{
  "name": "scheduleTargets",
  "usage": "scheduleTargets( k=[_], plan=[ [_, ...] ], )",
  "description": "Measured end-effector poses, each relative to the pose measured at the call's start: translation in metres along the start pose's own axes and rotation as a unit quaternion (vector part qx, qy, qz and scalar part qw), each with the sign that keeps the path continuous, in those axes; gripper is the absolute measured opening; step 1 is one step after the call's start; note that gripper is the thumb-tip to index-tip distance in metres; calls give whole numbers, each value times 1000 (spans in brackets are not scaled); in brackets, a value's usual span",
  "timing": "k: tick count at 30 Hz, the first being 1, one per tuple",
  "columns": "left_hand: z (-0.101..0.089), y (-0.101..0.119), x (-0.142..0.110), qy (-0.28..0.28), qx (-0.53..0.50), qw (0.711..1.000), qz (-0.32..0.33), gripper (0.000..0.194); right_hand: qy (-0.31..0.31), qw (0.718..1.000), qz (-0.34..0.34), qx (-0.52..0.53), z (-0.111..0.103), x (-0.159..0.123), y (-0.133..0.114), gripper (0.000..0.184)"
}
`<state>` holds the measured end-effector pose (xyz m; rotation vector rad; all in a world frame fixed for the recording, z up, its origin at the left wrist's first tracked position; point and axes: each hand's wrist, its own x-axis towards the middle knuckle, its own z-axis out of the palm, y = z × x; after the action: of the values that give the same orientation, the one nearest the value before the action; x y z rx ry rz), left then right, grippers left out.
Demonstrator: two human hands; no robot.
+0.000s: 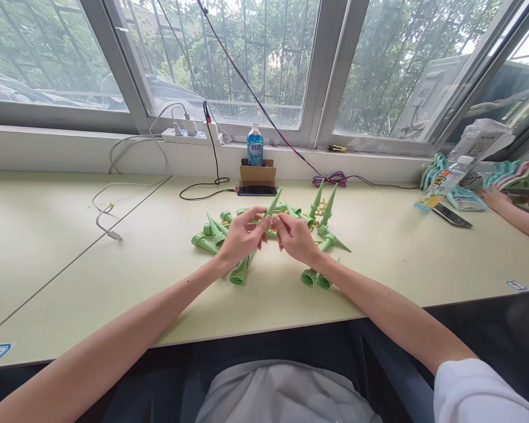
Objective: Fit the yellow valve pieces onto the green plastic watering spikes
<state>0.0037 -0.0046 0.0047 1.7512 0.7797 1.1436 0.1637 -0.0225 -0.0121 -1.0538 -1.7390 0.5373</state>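
Observation:
My left hand (241, 236) is closed around a green plastic watering spike (274, 202), its pointed tip sticking up past the fingers. Right beside it, my right hand (297, 238) has its fingers pinched together against the spike's side; whatever is between them is too small and hidden to name. More green spikes lie around and under both hands, such as one with a ribbed collar (204, 242) at the left. Two open threaded ends (308, 278) face me near my right wrist. Small yellow pieces (321, 207) show among the upright spikes behind.
A phone (257, 191) leans by a cardboard box (258, 175) with a blue bottle (255, 147) behind. Cables run from a power strip (189, 138) at the left. Rightward are a tilted bottle (443, 185), another phone (452, 215) and another person's hand (496, 200) at plastic hangers (518, 176).

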Motion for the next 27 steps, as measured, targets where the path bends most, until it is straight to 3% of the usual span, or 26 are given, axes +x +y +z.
scheduleTargets(
  k=[27],
  plan=[
    [-1, -3, 1, 14, 18, 1000, 8, 32, -15, 1000, -10, -14, -1, 0, 2, 44]
  ],
)
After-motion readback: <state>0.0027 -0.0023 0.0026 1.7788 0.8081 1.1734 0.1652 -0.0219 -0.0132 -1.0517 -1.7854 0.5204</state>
